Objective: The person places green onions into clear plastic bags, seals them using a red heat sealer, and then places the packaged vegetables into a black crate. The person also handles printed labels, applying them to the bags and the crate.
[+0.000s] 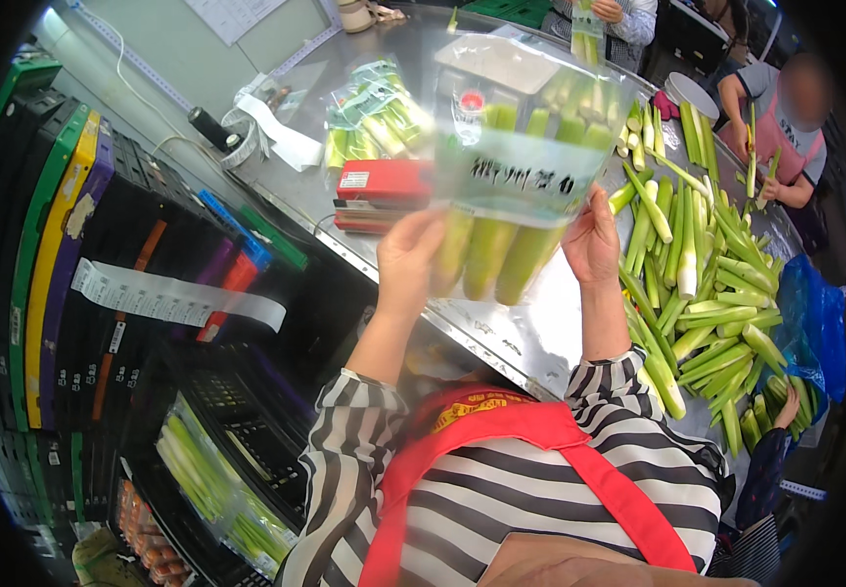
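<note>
I hold up a clear plastic bag (pixel 529 172) with a pale printed band that bears writing. Inside it stand several thick green stalks, water bamboo by their look. My left hand (pixel 409 253) pinches the bag's lower left side, and my right hand (pixel 593 238) grips its right edge. The bag is slightly blurred and hangs above the steel table (pixel 533 323). Just left of it lies a red impulse sealer (pixel 382 180), partly covered by the bag. To the right spreads a large heap of loose green and white stalks (pixel 687 257).
Filled bags (pixel 375 110) lie behind the sealer, near a label roll (pixel 243 143). Stacked crates (pixel 63 257) and a crate of bagged green vegetables (pixel 206 477) stand left. Across the table a person (pixel 782 139) handles stalks; another hand (pixel 787 407) reaches into a blue bag (pixel 815 323).
</note>
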Motion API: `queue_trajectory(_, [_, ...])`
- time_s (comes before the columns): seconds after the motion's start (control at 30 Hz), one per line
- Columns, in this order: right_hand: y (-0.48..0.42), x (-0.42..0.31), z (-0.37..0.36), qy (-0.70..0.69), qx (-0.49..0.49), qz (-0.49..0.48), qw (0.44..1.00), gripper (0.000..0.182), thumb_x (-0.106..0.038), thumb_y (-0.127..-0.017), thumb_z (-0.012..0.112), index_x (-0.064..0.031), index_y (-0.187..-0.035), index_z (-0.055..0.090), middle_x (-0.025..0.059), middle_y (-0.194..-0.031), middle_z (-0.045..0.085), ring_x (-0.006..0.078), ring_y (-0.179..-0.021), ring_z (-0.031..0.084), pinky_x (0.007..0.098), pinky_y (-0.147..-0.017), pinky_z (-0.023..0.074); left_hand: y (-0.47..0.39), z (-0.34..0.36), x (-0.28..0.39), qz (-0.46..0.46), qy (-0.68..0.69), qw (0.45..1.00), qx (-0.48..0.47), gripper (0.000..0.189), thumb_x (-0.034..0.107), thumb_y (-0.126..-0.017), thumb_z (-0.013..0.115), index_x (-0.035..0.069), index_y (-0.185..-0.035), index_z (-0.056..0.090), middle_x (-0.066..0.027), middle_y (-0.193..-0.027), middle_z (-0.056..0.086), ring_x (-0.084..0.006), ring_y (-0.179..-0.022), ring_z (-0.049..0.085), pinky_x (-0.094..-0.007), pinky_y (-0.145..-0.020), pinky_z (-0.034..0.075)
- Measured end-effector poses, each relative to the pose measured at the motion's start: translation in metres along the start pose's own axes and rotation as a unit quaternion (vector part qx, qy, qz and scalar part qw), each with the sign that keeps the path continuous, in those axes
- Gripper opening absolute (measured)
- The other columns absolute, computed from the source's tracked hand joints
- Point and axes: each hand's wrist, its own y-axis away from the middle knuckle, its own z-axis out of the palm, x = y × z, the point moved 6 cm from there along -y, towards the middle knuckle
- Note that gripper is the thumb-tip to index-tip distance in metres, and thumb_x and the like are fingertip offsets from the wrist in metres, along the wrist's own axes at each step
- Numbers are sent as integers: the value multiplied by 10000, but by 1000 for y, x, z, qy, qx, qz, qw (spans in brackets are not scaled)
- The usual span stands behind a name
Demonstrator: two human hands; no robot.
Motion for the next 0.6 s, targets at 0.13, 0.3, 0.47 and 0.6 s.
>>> queue_trajectory(0.13, [11, 2, 3, 56, -10, 28, 998, 354, -287, -948, 448, -15, -1164, 515, 108, -1133, 592, 200, -1053, 557, 343, -916, 448, 21, -25, -34, -15, 72, 997, 21, 165, 40, -850, 559, 0, -1000, 615, -79, -982, 638, -133, -897, 588, -263, -827, 447])
queue_trajectory(0.3, [32, 29, -25, 88, 32, 109, 990, 167, -128, -866, 594, -63, -1019, 578, 35, -928, 622, 90, -798, 565, 221, -705, 456, 31, -54, -78, -59, 145, 987, 41, 166, 55, -857, 559, 15, -1013, 599, -69, -976, 635, -136, -893, 587, -267, -813, 450])
queue_trajectory(0.47, [31, 39, -16, 109, 51, 135, 984, 65, -65, -831, 625, -86, -850, 566, -11, -802, 598, 63, -679, 534, 195, -642, 439, 34, -81, -98, -63, 164, 984, 6, 187, 64, -860, 544, 14, -1029, 609, -69, -994, 636, -143, -923, 585, -272, -836, 443])
queue_trajectory(0.6, [31, 42, -20, 108, 34, 157, 981, 66, -79, -851, 601, -91, -833, 539, -15, -772, 578, 78, -676, 543, 212, -633, 462, 34, -81, -98, -67, 111, 991, 21, 137, 128, -867, 580, 42, -965, 619, -40, -933, 643, -129, -857, 595, -273, -795, 456])
